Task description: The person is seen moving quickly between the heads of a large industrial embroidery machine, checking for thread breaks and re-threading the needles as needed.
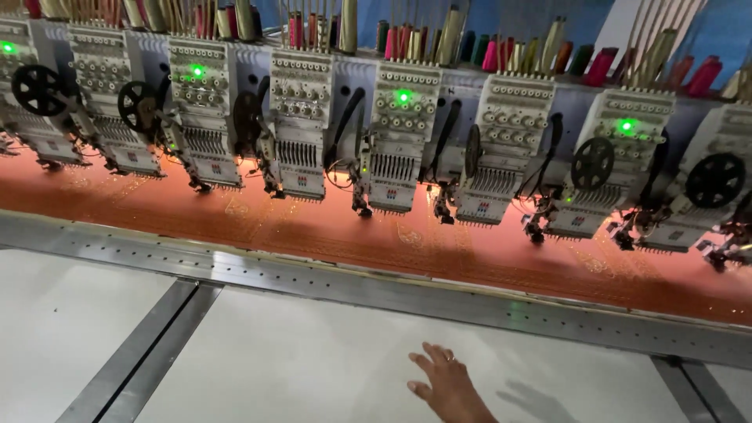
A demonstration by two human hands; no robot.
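My right hand (448,388) rests flat on the white table top (298,368) at the bottom middle, fingers spread and pointing up-left, a ring on one finger. It holds nothing. Beyond it runs a metal frame rail (313,278), then a long orange fabric (352,235) with gold embroidered motifs, stretched under a row of several embroidery machine heads (399,141). My left hand is out of view.
Some heads show green lights (403,96). Black wheels (591,163) hang beside several heads. Thread cones (599,66) in pink, red and green stand along the top. Grey metal strips (149,352) cross the white table at left and lower right (693,392).
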